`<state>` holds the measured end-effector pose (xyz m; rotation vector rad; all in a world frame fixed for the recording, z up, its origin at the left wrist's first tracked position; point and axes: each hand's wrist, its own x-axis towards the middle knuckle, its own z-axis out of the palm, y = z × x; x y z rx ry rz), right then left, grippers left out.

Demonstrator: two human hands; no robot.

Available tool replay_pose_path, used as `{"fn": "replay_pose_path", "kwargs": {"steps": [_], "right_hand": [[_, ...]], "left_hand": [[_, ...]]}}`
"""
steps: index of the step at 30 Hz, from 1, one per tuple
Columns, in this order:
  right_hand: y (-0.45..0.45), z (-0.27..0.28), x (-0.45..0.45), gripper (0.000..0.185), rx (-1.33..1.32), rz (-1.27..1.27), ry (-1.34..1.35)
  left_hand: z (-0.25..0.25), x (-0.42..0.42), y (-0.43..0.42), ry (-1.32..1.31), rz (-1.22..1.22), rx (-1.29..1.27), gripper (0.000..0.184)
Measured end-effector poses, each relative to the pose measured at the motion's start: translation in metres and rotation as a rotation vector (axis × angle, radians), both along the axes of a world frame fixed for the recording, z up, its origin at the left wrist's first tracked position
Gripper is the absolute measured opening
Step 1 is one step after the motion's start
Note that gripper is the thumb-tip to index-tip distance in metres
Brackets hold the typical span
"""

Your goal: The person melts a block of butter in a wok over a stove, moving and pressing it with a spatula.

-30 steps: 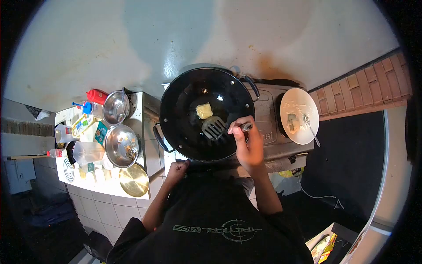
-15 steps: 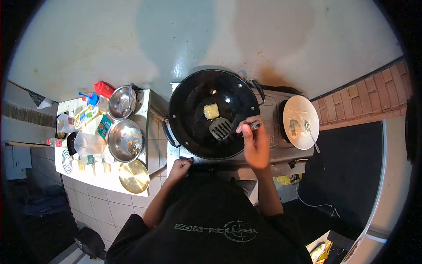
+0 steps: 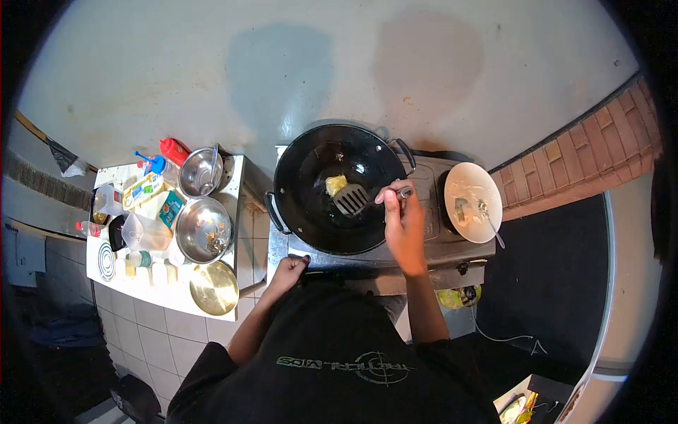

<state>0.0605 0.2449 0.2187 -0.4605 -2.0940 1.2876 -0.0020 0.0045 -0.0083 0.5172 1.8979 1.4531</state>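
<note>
Grips slotted spatula [image 3: 351,201] in right hand [image 3: 405,232], with fingers wrapped round handle; has blade at yellow piece [image 3: 335,185] in black wok [image 3: 304,201], cannot tell whether under or just touching; rests curled left hand [image 3: 288,274] by front edge of stove [image 3: 332,264], cannot tell if holding anything; looks partway along, with piece already in wok, not yet out; shows smeared white bowl [image 3: 470,181] with spoon [image 3: 498,237] to right of wok.

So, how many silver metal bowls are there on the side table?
2. The smaller bowl, holding a utensil, stands beside the red bottle; the larger bowl, with scraps inside, is farther from the wall. No third one shows.
</note>
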Motion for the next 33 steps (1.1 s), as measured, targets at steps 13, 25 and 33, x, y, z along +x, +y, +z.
{"fn": "replay_pose_path", "kwargs": {"steps": [13,25,33], "right_hand": [[0.001,-0.014,0.005,0.017,0.02,-0.01,-0.044],[0.002,-0.013,0.005,0.017,0.029,0.029,-0.135],[0.003,-0.007,0.009,0.017,-0.004,0.008,-0.092]], "left_hand": [[0.007,0.002,0.0,-0.074,0.027,-0.075,0.058],[-0.002,0.002,-0.001,-0.005,0.02,-0.054,0.058],[0.016,0.002,0.001,-0.044,0.002,-0.063,0.057]]}}
